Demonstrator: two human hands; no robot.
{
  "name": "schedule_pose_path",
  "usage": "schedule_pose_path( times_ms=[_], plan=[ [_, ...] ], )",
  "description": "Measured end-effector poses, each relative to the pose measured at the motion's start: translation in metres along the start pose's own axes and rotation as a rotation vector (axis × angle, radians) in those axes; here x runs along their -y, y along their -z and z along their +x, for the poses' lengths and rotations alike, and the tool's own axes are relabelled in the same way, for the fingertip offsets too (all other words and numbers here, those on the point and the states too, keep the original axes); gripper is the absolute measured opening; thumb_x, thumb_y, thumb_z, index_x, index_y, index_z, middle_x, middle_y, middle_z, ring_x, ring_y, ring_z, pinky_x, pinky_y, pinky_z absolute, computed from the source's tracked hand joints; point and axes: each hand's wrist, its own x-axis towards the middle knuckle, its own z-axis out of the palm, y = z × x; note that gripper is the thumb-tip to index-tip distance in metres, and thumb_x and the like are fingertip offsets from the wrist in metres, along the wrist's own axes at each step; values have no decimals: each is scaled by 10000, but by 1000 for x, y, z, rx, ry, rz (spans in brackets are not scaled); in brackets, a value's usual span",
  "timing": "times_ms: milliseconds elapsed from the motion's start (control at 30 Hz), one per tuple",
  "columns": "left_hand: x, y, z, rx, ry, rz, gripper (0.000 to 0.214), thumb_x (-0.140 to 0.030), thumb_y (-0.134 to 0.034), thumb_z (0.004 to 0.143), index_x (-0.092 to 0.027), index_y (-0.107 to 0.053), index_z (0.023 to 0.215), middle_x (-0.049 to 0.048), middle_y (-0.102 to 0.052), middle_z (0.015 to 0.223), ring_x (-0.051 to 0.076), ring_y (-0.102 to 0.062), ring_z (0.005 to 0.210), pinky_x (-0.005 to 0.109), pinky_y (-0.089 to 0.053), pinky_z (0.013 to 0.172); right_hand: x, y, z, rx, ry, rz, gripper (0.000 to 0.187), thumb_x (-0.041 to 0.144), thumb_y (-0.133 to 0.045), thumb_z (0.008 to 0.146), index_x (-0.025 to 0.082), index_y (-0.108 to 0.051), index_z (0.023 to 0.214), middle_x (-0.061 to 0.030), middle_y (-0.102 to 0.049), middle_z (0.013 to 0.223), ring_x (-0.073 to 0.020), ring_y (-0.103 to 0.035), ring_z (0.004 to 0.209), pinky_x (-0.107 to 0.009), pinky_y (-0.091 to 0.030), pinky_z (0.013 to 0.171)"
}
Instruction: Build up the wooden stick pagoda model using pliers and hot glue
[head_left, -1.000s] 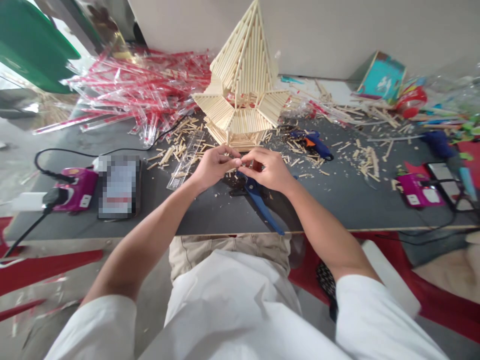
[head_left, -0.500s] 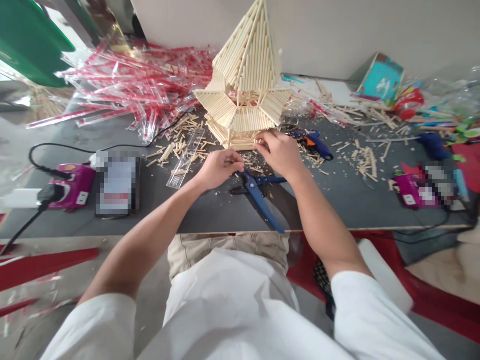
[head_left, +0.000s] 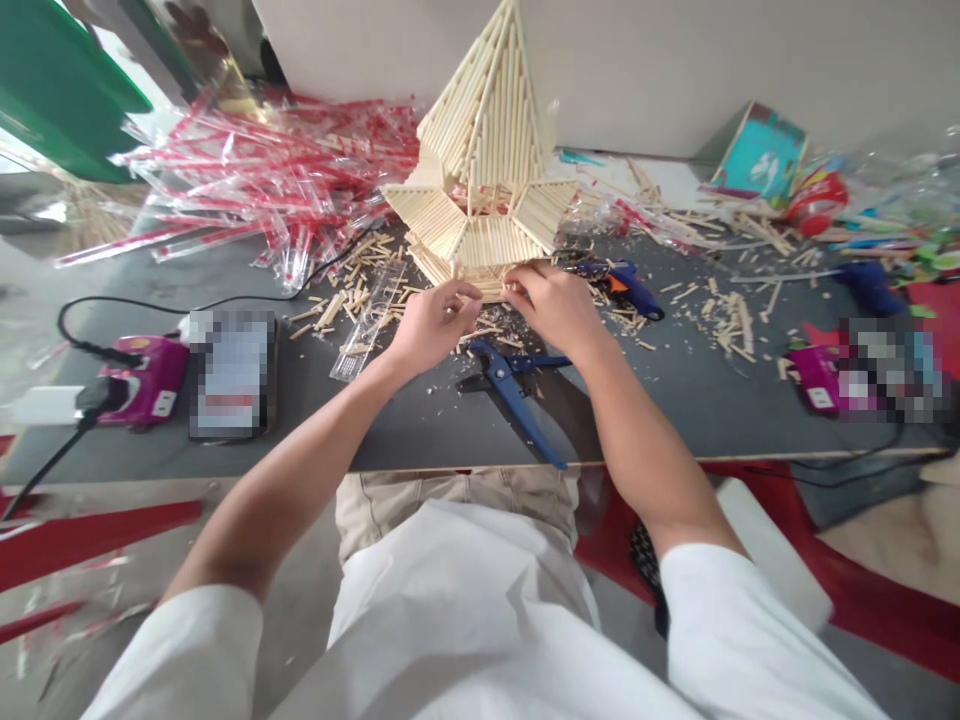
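Stick model [head_left: 484, 160] beside plastic sleeves [head_left: 270, 185]

Count one stick-built model [head_left: 499, 115], one pair of cutters [head_left: 519, 405], two blue glue guns [head_left: 636, 293], two purple power blocks [head_left: 161, 372], one phone [head_left: 232, 378] at left, and short sticks [head_left: 330, 310] (far too many to number).

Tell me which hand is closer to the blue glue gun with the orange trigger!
Right. The right hand is just left of the blue glue gun; the left hand is farther away on the same side.
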Motion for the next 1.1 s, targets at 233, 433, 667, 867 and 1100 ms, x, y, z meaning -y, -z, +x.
schedule_pose_path(
  times_ms=[233, 433, 667, 867, 1100],
  plan=[
    [-10, -18, 24, 81, 9, 192, 414, -314, -614, 954, -152, -704, 1323, 28, -722, 646, 201, -694, 634, 315, -523, 661, 2, 3, 0, 27, -7, -63, 312, 290, -503, 1066, 150, -705, 1259, -166, -731, 1226, -268, -697, 949, -379, -485, 748],
    [-13, -33, 31, 100, 44, 194, 359, -285, -600, 936, -147, -736, 1239, 30, -695, 612, 201, -680, 603, 314, -543, 649, 5, 5, 2, 60, -28, -70, 328, 257, -461, 1071, 146, -719, 1241, -166, -728, 1233, -258, -693, 945, -377, -476, 736],
    [-3, -39, 24, 72, -22, 170, 410, -285, -589, 935, -162, -688, 1314, 7, -659, 579, 199, -635, 528, 347, -544, 638, 4, 1, 0, -11, -65, 26, 341, 324, -467, 1080, 185, -731, 1245, -155, -722, 1245, -273, -697, 965, -404, -523, 784],
    [-3, -39, 20, 44, -66, 237, 391, -284, -589, 954, -182, -658, 1326, 11, -649, 609, 236, -676, 623, 399, -565, 765, 1, -2, -4, -78, -98, 55, 340, 361, -478, 1080, 196, -734, 1229, -148, -713, 1227, -274, -695, 978, -413, -540, 815],
    [-7, -35, 17, 83, -58, 253, 408, -285, -544, 993, -170, -605, 1380, 24, -691, 672, 251, -706, 683, 414, -559, 813, -8, -7, -10, -130, -95, 168, 343, 475, -530, 1063, 232, -733, 1195, -119, -709, 1191, -265, -706, 938, -432, -559, 841]
  ],
)
